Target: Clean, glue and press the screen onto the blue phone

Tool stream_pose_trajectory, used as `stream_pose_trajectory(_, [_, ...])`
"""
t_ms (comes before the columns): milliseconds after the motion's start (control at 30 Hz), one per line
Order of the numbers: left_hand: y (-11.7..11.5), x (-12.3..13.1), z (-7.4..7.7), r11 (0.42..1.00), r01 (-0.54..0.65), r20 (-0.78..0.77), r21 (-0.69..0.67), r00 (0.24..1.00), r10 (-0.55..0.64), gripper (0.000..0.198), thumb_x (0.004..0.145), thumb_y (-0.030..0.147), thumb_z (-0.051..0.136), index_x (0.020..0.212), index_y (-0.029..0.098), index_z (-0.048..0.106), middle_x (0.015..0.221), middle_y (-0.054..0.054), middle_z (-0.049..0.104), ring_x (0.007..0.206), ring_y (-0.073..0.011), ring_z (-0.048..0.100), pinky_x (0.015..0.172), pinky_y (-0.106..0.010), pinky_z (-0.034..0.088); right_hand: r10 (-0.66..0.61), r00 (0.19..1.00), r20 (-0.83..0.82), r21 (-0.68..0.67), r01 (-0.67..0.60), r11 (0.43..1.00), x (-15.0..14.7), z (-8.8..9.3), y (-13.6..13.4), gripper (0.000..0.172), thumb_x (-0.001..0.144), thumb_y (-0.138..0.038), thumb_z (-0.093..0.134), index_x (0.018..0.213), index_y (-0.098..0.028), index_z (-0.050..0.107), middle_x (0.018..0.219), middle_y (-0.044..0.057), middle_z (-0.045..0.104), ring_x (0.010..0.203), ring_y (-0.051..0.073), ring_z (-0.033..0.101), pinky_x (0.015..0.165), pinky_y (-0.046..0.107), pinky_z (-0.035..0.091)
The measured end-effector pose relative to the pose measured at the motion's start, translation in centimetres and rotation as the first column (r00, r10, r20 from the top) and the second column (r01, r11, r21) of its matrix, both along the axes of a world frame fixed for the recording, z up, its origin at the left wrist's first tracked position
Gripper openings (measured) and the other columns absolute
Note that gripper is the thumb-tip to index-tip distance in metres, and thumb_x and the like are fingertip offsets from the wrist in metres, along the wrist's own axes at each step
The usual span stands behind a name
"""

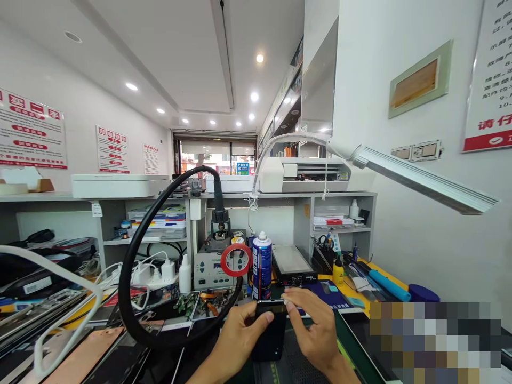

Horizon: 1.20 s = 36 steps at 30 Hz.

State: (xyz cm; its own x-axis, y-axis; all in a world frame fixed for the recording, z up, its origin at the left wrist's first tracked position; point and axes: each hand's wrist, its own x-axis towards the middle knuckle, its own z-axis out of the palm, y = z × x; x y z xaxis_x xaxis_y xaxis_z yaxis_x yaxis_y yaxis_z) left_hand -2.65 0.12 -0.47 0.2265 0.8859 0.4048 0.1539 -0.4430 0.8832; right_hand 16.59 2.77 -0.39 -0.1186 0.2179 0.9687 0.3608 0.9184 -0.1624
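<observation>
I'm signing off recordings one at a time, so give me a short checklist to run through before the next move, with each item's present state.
1. Phone held by the left hand: ok, the thumb lies over its near face.
2. Right hand at the phone: ok, fingertips are at its upper right corner.
3. Small item between the right fingertips: cannot tell, too small to make out.
4. Spray can standing upright: ok, just beyond the phone.
5. Black hose not touching the left hand: cannot tell, its lower stretch runs close by.
</observation>
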Motion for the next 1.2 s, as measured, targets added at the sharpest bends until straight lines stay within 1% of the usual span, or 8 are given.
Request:
stream_pose_trajectory(133, [0.0, 0.0, -0.1, 1.000, -0.006, -0.001, 0.000, 1.000, 0.006, 0.037, 0.090, 0.050, 0.061, 0.087, 0.014, 0.071, 0.083, -0.003, 0.065, 0.085, -0.0202, 0.056, 0.085, -0.030, 0.046, 0.004, 1.000, -0.008, -0.014, -0.004, 1.000, -0.1, -0.2, 0.1, 0.026, 0.087, -0.006, 0.058, 0.104, -0.021, 0.071, 0.094, 0.008, 0.076, 0.090, 0.025, 0.072, 0.078, 0.038, 0.060])
stream_pose_trajectory(267, [-0.2, 0.2, 0.0, 1.000, -0.011, 0.004, 0.015, 1.000, 0.011, 0.041, 0.089, 0.052, 0.061, 0.087, 0.013, 0.072, 0.083, -0.004, 0.065, 0.083, -0.0202, 0.055, 0.081, -0.030, 0.047, -0.003, 0.999, 0.047, 0.035, 0.002, 0.999, -1.0, 0.0, -0.2, 0.031, 0.086, -0.003, 0.057, 0.110, -0.021, 0.068, 0.098, 0.009, 0.075, 0.095, 0.024, 0.071, 0.084, 0.039, 0.059])
stream_pose_trajectory(433, [-0.2, 0.4, 0.3, 0.995, 0.056, 0.048, 0.082, 0.997, -0.060, 0.036, 0.089, 0.047, 0.063, 0.088, 0.012, 0.073, 0.080, -0.003, 0.064, 0.080, -0.0188, 0.053, 0.078, -0.029, 0.047, -0.006, 0.987, 0.160, 0.053, -0.002, 0.999, -3.0, 0.8, -1.0, 0.034, 0.084, -0.002, 0.056, 0.111, -0.021, 0.066, 0.102, 0.008, 0.075, 0.100, 0.025, 0.069, 0.087, 0.041, 0.056])
stream_pose_trajectory(633, [0.2, 0.2, -0.7, 0.992, 0.056, 0.073, 0.115, 0.995, -0.065, 0.033, 0.089, 0.042, 0.064, 0.083, 0.011, 0.074, 0.073, -0.002, 0.062, 0.076, -0.0164, 0.048, 0.071, -0.026, 0.046, -0.005, 0.971, 0.240, 0.077, -0.014, 0.997, -4.6, 1.6, -1.6, 0.039, 0.084, -0.003, 0.055, 0.117, -0.021, 0.065, 0.106, 0.007, 0.075, 0.103, 0.026, 0.066, 0.085, 0.042, 0.053])
stream_pose_trajectory(767, [0.1, 0.2, -0.7, 0.991, 0.064, 0.063, 0.115, 0.995, -0.072, 0.031, 0.089, 0.040, 0.065, 0.083, 0.011, 0.073, 0.075, -0.002, 0.062, 0.076, -0.0158, 0.047, 0.070, -0.025, 0.045, 0.027, 0.981, 0.193, 0.064, -0.040, 0.997, -4.5, 1.4, -1.6, 0.037, 0.085, -0.003, 0.054, 0.115, -0.021, 0.065, 0.103, 0.007, 0.075, 0.100, 0.024, 0.067, 0.086, 0.042, 0.050])
stream_pose_trajectory(900, [-0.1, 0.2, 0.0, 0.994, 0.065, 0.045, 0.092, 0.997, -0.070, 0.029, 0.091, 0.040, 0.062, 0.094, 0.014, 0.075, 0.086, -0.003, 0.067, 0.085, -0.0195, 0.054, 0.080, -0.028, 0.047, 0.041, 0.989, 0.139, 0.040, -0.047, 0.998, -3.5, 1.0, -1.3, 0.033, 0.085, -0.003, 0.055, 0.111, -0.021, 0.065, 0.099, 0.007, 0.075, 0.097, 0.024, 0.068, 0.084, 0.041, 0.049])
stream_pose_trajectory(1033, [-0.2, 0.1, 0.3, 0.999, 0.043, -0.008, 0.021, 0.999, -0.043, 0.032, 0.091, 0.043, 0.062, 0.105, 0.017, 0.075, 0.095, -0.003, 0.072, 0.095, -0.0235, 0.060, 0.088, -0.031, 0.048, 0.050, 0.997, 0.066, -0.013, -0.049, 0.999, -1.9, 0.5, -0.9, 0.032, 0.084, -0.002, 0.057, 0.108, -0.021, 0.067, 0.099, 0.007, 0.075, 0.095, 0.024, 0.069, 0.082, 0.040, 0.050])
stream_pose_trajectory(1200, [0.2, -0.3, 0.2, 0.997, -0.017, -0.089, -0.074, 0.996, 0.010, 0.042, 0.089, 0.049, 0.062, 0.113, 0.017, 0.073, 0.102, -0.005, 0.074, 0.099, -0.0264, 0.063, 0.089, -0.032, 0.051, 0.032, 0.999, -0.041, -0.057, -0.034, 0.998, -0.8, 0.1, -0.4, 0.026, 0.085, -0.006, 0.057, 0.102, -0.021, 0.070, 0.093, 0.006, 0.077, 0.087, 0.022, 0.071, 0.079, 0.036, 0.053])
